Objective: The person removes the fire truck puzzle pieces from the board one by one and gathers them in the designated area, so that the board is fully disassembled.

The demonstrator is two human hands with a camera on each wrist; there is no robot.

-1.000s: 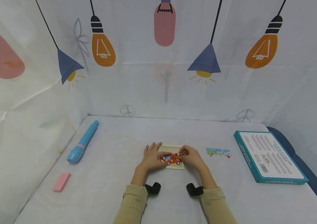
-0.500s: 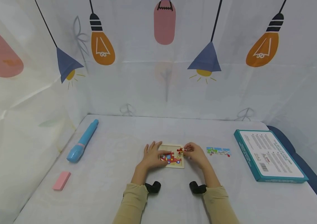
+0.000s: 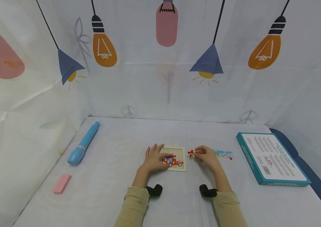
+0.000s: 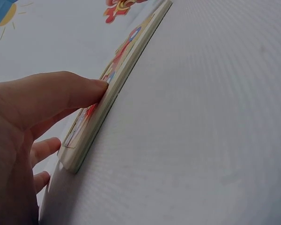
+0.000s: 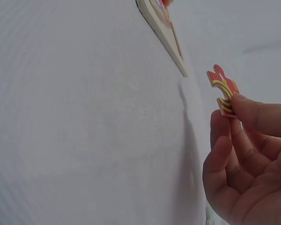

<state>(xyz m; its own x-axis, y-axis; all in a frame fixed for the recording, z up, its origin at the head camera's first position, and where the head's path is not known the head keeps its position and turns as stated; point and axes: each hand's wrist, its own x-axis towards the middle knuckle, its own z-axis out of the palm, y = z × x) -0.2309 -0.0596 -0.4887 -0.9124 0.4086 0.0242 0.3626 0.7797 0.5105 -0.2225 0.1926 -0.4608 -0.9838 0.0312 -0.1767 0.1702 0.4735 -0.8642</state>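
My left hand (image 3: 153, 159) rests on the left part of a small wooden puzzle board (image 3: 181, 152), its fingers spread and its thumb pressing near the board's front edge (image 4: 100, 112). A red vehicle picture made of puzzle pieces (image 3: 177, 162) lies in the lower part of the frame, partly hidden by that hand; the upper right shows bare wood. To the right of the board, my right hand (image 3: 208, 157) pinches a red and yellow puzzle piece (image 5: 225, 93) between thumb and fingers, raised off the table. Its knobbed end points toward the board.
Just beyond the right hand lies a colourful strip of puzzle pieces (image 3: 224, 154), partly covered. A teal-edged box (image 3: 274, 157) stands at the right. A blue microphone-shaped object (image 3: 83, 143) and a pink block (image 3: 62, 183) lie at the left. Patterned cloth (image 3: 137, 88) hangs behind.
My right hand has lifted the red and yellow puzzle piece off the board and carried it to the right, toward the strip. The left hand stays in place on the board.
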